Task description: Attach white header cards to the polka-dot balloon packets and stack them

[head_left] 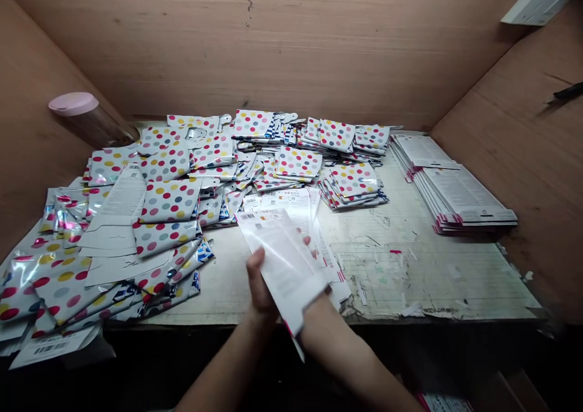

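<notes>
Fingers (256, 260) of the left hand (260, 284) are clenched around a thin stack of white printed card packets (285, 260), which is tilted and held up over the worn, paper-covered desk (423, 278), right in front of a big messy heap of shiny white foil packets with pink, yellow and grey polka dots (168, 199). The right forearm (353, 345) comes in tight against that stack, but its hand is tucked behind the cards, so honestly can't tell if it's gripping anything. One fingertip (307, 240) pokes past the stack's edge, no clue which hand it belongs to.

Loose white cards with barcodes (291, 209) fan out against the front of the heap. Off to the right of the heap sit two tidy rows of white cards with pink edges (455, 193). Left of the heap, a clear jar with a pink lid (86, 118) lies on its side. Behind the heap stands a tan plywood panel (273, 42), and a black pen (567, 90) lies way off to the right on another sloped panel.
</notes>
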Motion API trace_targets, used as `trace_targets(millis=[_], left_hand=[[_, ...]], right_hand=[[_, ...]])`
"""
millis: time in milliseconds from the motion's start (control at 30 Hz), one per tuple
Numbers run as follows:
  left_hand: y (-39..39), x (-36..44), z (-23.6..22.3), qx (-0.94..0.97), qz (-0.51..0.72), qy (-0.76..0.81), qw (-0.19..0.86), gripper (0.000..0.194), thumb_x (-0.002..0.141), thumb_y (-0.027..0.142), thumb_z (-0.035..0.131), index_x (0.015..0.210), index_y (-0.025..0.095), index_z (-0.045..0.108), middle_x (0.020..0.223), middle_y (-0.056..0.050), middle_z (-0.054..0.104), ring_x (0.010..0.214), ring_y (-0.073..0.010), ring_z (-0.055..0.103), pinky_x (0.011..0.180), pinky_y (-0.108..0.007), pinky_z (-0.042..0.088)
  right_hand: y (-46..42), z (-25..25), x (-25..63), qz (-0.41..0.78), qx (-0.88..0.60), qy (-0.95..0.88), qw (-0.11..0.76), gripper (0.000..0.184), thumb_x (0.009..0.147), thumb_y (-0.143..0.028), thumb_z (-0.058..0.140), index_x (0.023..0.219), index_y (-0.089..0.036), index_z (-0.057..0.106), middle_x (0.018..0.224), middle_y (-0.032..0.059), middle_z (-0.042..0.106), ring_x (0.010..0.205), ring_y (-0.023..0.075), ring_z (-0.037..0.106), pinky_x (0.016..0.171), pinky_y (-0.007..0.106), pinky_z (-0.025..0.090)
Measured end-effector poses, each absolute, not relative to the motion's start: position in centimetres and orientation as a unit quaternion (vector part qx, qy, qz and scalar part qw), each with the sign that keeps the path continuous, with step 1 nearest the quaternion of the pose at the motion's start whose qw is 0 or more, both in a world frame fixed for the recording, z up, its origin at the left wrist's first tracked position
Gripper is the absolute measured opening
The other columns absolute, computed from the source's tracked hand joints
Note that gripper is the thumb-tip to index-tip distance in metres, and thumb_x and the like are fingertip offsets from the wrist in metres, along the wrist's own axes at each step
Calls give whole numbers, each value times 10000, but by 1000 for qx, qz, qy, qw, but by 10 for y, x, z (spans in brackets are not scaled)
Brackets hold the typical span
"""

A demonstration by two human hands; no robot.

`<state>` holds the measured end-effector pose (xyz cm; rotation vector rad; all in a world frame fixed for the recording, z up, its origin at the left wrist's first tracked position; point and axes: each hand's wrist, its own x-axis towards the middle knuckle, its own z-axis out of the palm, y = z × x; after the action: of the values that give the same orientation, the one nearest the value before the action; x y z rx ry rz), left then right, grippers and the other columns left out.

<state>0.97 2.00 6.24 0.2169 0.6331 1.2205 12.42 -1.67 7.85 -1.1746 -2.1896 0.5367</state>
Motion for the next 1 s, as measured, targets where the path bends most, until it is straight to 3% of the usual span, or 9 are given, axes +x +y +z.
trace_targets(millis=[67,100,233,300,400,467,633,800,1000], left_hand=[[42,-9,56,148,554,402,714,703,697,380,694,1328,143,495,1219,-154,652,1134,-368,600,1011,-513,443],[52,-18,52,198,560,438,675,769,675,273,722,1379,168,432,1251,-141,635,1164,-349,585,1024,-505,434],[62,-28,29,430,569,533,455,801,772,227,670,1472,254,281,1508,-121,378,1385,-303,358,1126,-508,300],[50,-27,19,579,509,572,280,626,813,208,639,1401,270,432,1555,-92,293,1444,-312,218,1154,-547,211],[26,-32,12,770,359,513,121,341,878,155,550,1184,275,644,1440,-63,488,1425,-302,266,1155,-582,181],[15,-40,11,848,268,443,117,353,914,194,509,1248,256,605,1378,-71,560,1388,-279,352,1156,-562,217],[6,-52,11,890,171,398,141,720,847,513,589,1448,174,384,1501,-135,405,1415,-323,301,1156,-558,227],[5,-51,6,889,174,406,124,697,858,503,572,1444,171,393,1497,-130,411,1420,-318,294,1164,-549,211],[4,-49,4,886,182,408,123,676,863,501,559,1433,167,413,1486,-146,423,1406,-330,321,1157,-558,217]], right_hand=[[-30,85,141,220,-393,-851,271,498,826,-29,404,1289,-110,571,1310,144,598,1240,222,540,1013,373,480],[-34,85,151,223,-389,-849,278,503,838,-25,398,1300,-139,561,1300,136,604,1229,225,547,1002,376,496],[-17,57,175,241,-503,-748,359,268,933,-133,437,1105,-197,633,971,88,652,914,196,638,789,331,568],[-1,32,173,230,-523,-726,382,194,939,-183,472,1010,-185,653,883,73,605,820,190,618,723,331,560],[13,5,166,214,-535,-710,404,160,935,-213,503,973,-175,654,847,56,568,774,175,594,700,319,547],[14,0,165,211,-543,-703,408,153,934,-220,511,971,-179,654,841,47,563,754,164,590,687,302,540],[15,4,172,234,-525,-716,397,143,929,-221,526,904,-190,664,822,34,560,745,155,585,678,282,518],[21,2,174,264,-520,-705,405,133,930,-224,537,886,-191,658,814,28,558,730,150,572,669,280,500],[24,-1,167,200,-522,-742,369,161,956,-193,465,845,-182,581,812,39,551,742,162,554,685,295,485]])
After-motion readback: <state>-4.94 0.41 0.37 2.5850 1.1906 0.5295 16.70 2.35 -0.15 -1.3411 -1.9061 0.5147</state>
